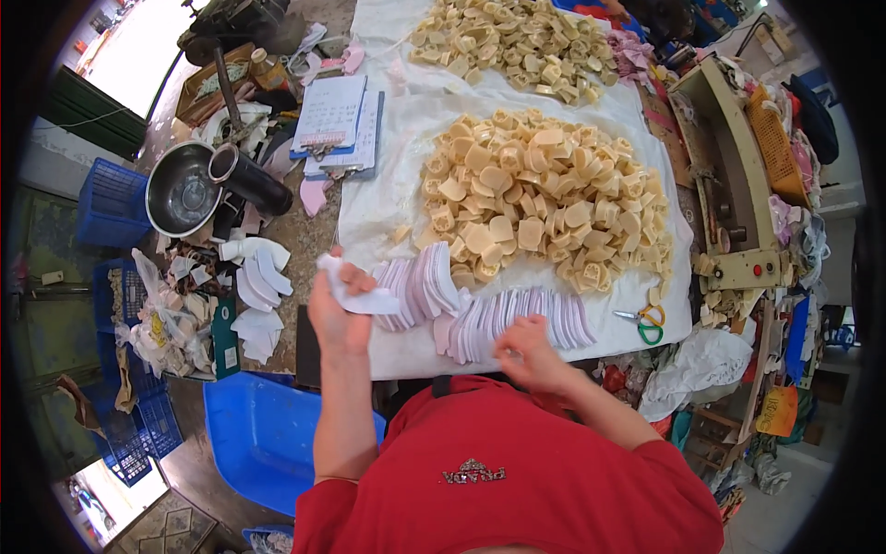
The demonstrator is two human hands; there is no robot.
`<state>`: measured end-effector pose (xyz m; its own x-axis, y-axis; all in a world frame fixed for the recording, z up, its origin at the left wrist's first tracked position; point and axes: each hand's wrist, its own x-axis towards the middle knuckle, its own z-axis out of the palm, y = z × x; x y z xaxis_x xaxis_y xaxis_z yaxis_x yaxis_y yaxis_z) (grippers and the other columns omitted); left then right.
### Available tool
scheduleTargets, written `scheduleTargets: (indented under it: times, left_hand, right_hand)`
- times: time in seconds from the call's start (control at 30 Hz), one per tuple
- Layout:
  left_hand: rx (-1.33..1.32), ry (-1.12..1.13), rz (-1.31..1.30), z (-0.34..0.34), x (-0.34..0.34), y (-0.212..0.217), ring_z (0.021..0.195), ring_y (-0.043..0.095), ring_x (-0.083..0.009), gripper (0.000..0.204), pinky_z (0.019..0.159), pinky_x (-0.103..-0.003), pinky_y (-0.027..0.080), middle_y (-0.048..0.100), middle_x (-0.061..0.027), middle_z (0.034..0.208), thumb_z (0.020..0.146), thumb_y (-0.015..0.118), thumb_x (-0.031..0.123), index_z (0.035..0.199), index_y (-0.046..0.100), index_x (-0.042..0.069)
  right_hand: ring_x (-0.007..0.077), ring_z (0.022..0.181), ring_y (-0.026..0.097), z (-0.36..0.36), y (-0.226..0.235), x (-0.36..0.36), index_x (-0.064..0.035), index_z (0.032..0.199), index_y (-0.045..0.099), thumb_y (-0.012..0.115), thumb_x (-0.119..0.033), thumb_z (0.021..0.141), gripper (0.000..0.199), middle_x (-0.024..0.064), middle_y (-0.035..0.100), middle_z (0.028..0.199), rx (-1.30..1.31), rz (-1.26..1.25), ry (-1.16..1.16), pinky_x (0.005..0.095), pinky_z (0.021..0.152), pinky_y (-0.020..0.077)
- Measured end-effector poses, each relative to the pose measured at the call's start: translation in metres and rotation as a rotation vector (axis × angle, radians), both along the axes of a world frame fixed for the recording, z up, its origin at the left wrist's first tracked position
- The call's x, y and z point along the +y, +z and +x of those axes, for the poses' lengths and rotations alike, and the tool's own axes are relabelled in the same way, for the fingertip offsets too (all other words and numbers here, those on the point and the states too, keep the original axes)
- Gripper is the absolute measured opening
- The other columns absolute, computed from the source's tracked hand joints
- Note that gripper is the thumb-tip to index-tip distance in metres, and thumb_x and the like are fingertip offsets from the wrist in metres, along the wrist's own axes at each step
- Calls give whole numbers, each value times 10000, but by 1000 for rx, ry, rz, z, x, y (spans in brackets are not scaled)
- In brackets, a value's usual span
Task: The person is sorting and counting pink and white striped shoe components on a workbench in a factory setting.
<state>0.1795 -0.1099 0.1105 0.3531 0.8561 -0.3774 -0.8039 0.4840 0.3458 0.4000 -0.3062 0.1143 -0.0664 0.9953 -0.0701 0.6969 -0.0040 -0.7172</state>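
Observation:
My left hand (340,309) is raised at the table's near left, its fingers closed round a curved white insole-shaped piece (369,301). Just right of it stands a leaning stack of similar pieces (420,284), white with lilac edges. A longer row of them (563,319) lies along the near side of the white-covered table (383,198). My right hand (531,353) hovers at the near edge of that row, fingers loosely bent and apart, with nothing visible in them. Beyond the row rises a large heap of cream-coloured moulded heel-like pieces (554,198).
Scissors (643,323) with orange and green handles lie at right. Clipboards (340,120), a metal bowl (182,189) and loose curved white pieces (261,277) are on the left. Another cream heap (517,46) lies far back. A machine (743,175) borders the right; a blue tub (254,443) stands lower left.

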Motion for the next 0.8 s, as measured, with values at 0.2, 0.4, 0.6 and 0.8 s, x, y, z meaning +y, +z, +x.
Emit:
scheduleTargets:
  times: [0.2,0.4,0.6,0.8]
  left_hand:
    - [365,-286,55,11,-11,4,598,460,-113,243,619,-278,414,517,-44,766,935,384,212,1113,440,56]
    - [509,-559,208,76,-70,-24,887,532,-135,251,796,-273,431,571,-93,1007,911,421,145,1120,487,23]
    - [707,-424,365,71,-57,-49,1026,500,-167,342,891,-307,404,516,-110,1173,903,420,96,1232,432,4]
    - [1296,-256,507,3,-14,-65,1035,510,-194,307,887,-317,403,564,-114,1087,853,499,99,1152,535,40]
  right_hand:
    - [330,1052,507,57,5,-90,-82,1108,547,586,-252,781,371,155,577,1053,-443,-1059,475,511,917,352]
    - [251,899,555,-12,-7,33,-1,1032,545,544,-165,863,236,138,591,1001,322,-29,-291,357,787,436]
    - [148,731,525,-41,-59,83,18,928,553,529,-164,872,192,104,588,805,634,-130,-543,300,667,431]
    - [220,688,595,-25,-117,104,8,913,565,567,-217,832,239,117,620,738,67,-57,-536,338,636,458]
